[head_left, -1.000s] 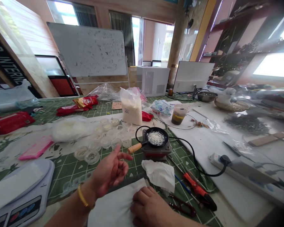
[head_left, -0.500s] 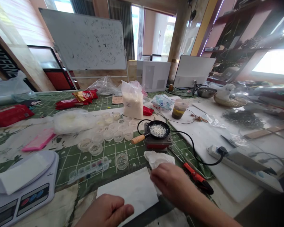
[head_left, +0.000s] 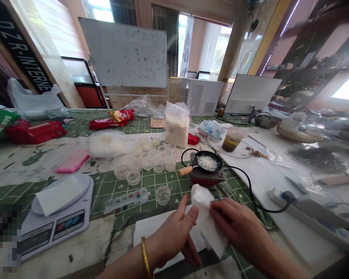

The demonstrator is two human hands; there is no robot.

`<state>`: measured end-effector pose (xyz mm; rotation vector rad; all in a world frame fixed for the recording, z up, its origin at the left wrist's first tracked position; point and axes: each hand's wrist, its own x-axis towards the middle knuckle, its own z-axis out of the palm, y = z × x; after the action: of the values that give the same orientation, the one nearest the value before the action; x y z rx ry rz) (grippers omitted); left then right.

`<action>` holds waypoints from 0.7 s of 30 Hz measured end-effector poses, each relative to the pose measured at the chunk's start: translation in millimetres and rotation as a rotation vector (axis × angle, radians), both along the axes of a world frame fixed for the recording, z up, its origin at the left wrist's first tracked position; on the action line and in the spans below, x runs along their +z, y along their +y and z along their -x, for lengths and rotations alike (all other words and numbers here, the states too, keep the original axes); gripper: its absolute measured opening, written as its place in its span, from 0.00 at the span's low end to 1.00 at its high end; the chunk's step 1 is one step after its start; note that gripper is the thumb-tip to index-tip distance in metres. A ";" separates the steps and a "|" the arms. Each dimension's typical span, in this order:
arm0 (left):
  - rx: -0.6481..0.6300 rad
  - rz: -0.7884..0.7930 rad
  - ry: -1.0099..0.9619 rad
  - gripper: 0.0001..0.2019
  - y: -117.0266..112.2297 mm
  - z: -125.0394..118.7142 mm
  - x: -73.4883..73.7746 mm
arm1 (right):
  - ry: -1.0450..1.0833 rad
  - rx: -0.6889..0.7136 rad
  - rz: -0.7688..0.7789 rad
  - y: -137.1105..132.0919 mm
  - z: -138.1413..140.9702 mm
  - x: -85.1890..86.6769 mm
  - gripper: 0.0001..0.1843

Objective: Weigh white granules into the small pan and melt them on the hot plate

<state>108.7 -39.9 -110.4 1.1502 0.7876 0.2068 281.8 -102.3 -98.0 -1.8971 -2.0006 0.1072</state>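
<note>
1. Green tablecloth with white grid lines covers the table, bordered at right by a smooth white board.
2. Behind it stand a marked whiteboard, a white computer case and a white-backed monitor.
3. On the cloth, a black round pan with a wooden handle, holding white pieces, sits on a dark-red-sided hot plate.
4. Crumpled white tissue lies partly over a flat white paper sheet, near the hot plate.
5. Both hands are apart: the right hand pinches the tissue's edge; the left hand, wearing a gold bangle, is open beside it, contact unclear.
</note>
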 end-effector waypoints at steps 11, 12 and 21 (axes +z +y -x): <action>0.139 -0.199 -0.182 0.21 -6.1 -8.2 -3.6 | 0.139 0.222 -0.184 -19.5 26.0 -15.0 0.37; 0.125 -0.204 -0.144 0.20 -7.3 -7.4 -4.2 | 0.095 0.230 -0.142 -18.4 28.2 -20.3 0.39; -0.146 -0.482 0.094 0.12 -20.2 16.0 -0.2 | -0.323 0.353 0.047 -14.6 28.1 -44.9 0.24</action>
<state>92.6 -60.1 -110.6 1.6764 0.7520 0.2283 253.7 -116.9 -142.9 -1.6518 -2.5568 -0.0641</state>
